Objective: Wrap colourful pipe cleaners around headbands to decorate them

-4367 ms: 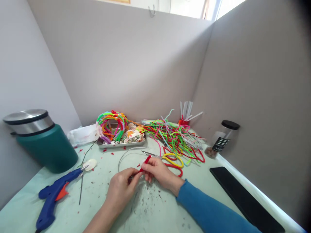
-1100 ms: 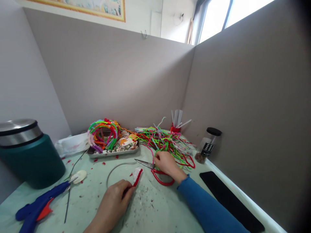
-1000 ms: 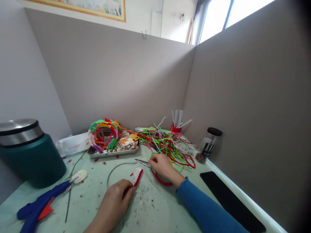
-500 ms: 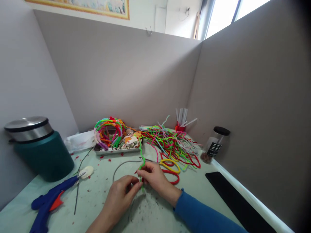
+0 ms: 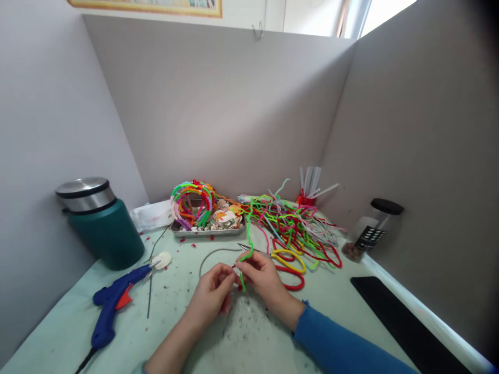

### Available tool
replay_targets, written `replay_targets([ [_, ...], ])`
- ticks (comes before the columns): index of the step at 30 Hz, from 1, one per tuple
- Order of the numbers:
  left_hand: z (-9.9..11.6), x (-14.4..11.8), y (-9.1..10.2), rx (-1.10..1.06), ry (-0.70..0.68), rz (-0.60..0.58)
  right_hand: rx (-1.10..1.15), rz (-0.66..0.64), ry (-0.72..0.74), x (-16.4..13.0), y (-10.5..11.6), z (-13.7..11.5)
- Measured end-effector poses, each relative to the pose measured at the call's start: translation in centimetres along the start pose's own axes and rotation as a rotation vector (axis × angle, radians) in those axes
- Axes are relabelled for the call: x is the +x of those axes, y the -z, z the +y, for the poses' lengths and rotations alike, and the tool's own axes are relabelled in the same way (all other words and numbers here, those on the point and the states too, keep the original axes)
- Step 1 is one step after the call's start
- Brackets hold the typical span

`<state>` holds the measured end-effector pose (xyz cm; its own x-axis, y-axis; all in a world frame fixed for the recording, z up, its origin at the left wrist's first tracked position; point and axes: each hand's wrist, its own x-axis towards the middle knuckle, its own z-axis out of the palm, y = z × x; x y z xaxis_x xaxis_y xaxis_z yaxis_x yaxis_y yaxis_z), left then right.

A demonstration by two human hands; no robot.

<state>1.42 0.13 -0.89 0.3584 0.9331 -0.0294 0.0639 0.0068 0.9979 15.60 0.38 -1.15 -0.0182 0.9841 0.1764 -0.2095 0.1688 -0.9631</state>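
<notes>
A fuzzy green pipe cleaner (image 5: 250, 234) runs up from between my hands over the table, its short lower end sticking out below the fingers. My right hand (image 5: 265, 280) pinches it between thumb and fingertips. Close beside, my left hand (image 5: 212, 293) is closed, its thumb and fingers pressed together near the pipe cleaner's lower part. A small red and white bit shows between the fingertips of both hands, mostly hidden by them. Just behind the right hand lie scissors with yellow and red handles (image 5: 290, 261), their blades pointing left.
Behind stands a metal tray (image 5: 206, 233) with pipe cleaner rings (image 5: 194, 205) and small cut-outs. Right of it spreads a heap of coloured pipe cleaners (image 5: 292, 221). A blue glue gun (image 5: 117, 301) and green flask (image 5: 107, 234) are left; a black-lidded jar (image 5: 372, 231) and black strip (image 5: 405, 322) right.
The view has swung left, so everything sits farther right. My left fingertips have drawn slightly away from the pipe cleaner's lower end, which now shows between the hands. My right hand keeps its pinch.
</notes>
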Motion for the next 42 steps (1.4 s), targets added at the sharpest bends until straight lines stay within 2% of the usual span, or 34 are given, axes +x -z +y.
replay_targets([
  [4,0.73,-0.42,-0.17,-0.263,0.049,-0.128,0.041,-0.002,-0.021,-0.1,-0.04,0.22],
  [7,0.93,-0.63,-0.24,-0.327,0.069,-0.18,0.019,-0.003,-0.032,-0.26,-0.16,0.37],
  [14,0.25,-0.15,-0.22,-0.264,0.074,-0.102,0.072,-0.024,-0.042,-0.38,-0.13,0.04],
  [23,0.46,-0.11,-0.02,-0.127,0.125,-0.039,0.081,-0.06,-0.028,-0.06,0.53,0.28],
  [29,0.63,-0.32,0.23,-0.075,0.108,-0.145,-0.007,0.031,-0.012,0.05,0.54,0.62],
  [33,0.65,-0.42,0.3,-0.056,0.107,-0.155,0.094,0.007,-0.065,0.11,0.66,0.79],
  [37,0.66,-0.48,0.26,-0.03,0.11,-0.172,0.145,0.053,-0.079,0.26,0.74,0.88],
  [42,0.99,-0.59,0.13,0.027,0.13,-0.192,0.138,-0.013,-0.112,0.33,0.73,0.85],
])
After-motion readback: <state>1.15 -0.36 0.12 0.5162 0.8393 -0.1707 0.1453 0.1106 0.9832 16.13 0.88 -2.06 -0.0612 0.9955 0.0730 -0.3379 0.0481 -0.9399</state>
